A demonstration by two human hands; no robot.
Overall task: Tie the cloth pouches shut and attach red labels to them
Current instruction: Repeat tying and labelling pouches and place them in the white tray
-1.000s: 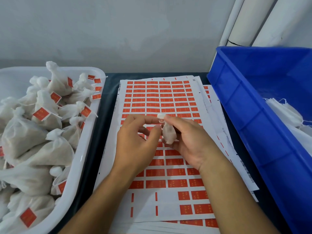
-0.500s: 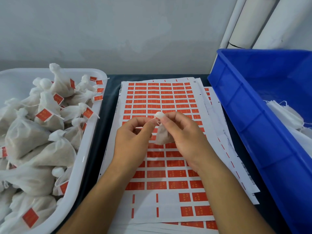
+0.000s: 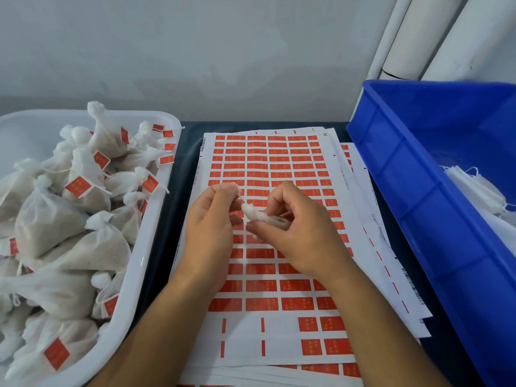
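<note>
A small white cloth pouch point(image 3: 258, 215) lies on its side in my right hand point(image 3: 296, 233), its gathered neck pointing left. My left hand point(image 3: 212, 222) pinches the thin white drawstring point(image 3: 239, 194) that runs up from the neck. Both hands hover over the top sheet of red labels point(image 3: 268, 160), which has several labels peeled from its lower rows. Most of the pouch's body is hidden inside my right palm.
A white tray point(image 3: 139, 263) at the left holds several tied pouches with red labels point(image 3: 78, 186). A blue crate point(image 3: 413, 185) at the right holds a pile of white pouches point(image 3: 480, 185). More label sheets point(image 3: 391, 275) fan out underneath. White pipes point(image 3: 418, 37) stand behind the crate.
The pouch has tipped from upright to lying sideways in my right hand. My left hand has drawn the string up and to the left, away from the neck.
</note>
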